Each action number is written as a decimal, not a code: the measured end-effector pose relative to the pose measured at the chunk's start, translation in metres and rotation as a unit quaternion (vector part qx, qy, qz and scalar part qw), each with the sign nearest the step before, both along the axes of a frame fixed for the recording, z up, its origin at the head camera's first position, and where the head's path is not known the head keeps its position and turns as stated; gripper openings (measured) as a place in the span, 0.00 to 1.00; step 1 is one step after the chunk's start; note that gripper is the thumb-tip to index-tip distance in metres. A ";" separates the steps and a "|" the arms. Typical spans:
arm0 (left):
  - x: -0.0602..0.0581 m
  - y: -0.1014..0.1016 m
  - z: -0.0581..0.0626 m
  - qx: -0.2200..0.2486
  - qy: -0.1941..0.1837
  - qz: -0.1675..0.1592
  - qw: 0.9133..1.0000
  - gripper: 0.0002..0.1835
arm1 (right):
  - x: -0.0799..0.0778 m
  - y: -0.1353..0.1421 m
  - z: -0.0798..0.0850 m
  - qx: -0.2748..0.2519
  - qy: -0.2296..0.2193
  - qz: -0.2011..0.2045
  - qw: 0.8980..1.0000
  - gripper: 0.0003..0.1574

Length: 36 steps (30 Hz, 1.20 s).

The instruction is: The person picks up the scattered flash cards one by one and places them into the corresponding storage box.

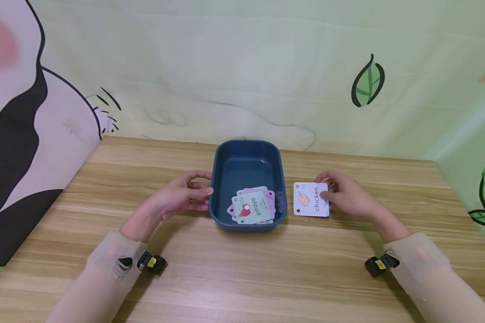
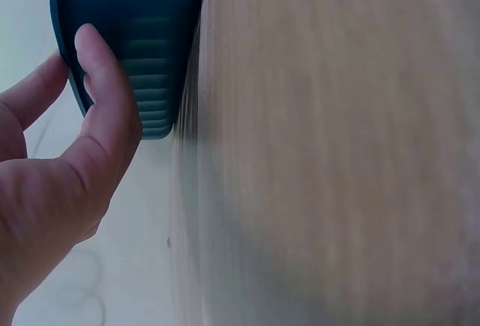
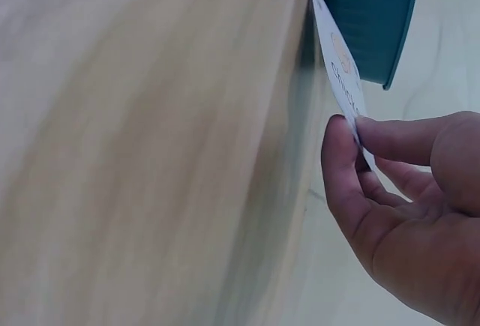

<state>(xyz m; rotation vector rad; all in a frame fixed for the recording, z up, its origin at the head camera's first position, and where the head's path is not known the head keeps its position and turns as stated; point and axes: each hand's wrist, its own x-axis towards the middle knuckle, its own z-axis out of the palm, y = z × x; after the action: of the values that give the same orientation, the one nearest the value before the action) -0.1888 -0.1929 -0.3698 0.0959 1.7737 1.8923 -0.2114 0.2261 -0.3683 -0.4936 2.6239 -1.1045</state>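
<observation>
A deep blue rectangular bin [image 1: 248, 228] stands mid-table. Several flash cards lie overlapped in its near end, with a pitaya card [image 1: 250, 207] on top. My left hand [image 1: 182, 194] rests against the bin's left side, thumb and fingertips at the outer wall, as the left wrist view also shows. Right of the bin, my right hand [image 1: 347, 194] pinches a white chicken card [image 1: 305, 199] by its right edge between thumb and fingers. In the right wrist view the card [image 3: 337, 64] is tilted, raised off the table, its far end near the bin's wall.
The wooden table [image 1: 266, 273] reaches back to a pale cloth backdrop [image 1: 242, 67] printed with leaves and a cartoon figure. Small black devices sit at both sleeve cuffs, such as the left cuff device [image 1: 155, 264].
</observation>
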 end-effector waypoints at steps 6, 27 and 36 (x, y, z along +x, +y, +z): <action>0.000 0.000 -0.001 0.003 0.001 0.004 1.000 0.29 | 0.000 -0.005 0.005 -0.029 0.027 -0.022 0.999 0.18; -0.001 0.001 0.000 0.005 0.002 0.012 1.000 0.29 | 0.005 -0.019 0.014 -0.179 0.082 -0.083 0.977 0.22; -0.001 0.001 0.000 0.003 0.003 0.013 1.000 0.29 | 0.013 -0.028 0.028 -0.168 0.119 -0.091 0.974 0.20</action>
<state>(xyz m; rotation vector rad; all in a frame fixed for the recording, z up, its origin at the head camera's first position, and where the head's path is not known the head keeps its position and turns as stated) -0.1899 -0.1916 -0.3703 0.0824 1.7827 1.9165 -0.1981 0.1983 -0.3407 -0.4851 2.7362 -1.6603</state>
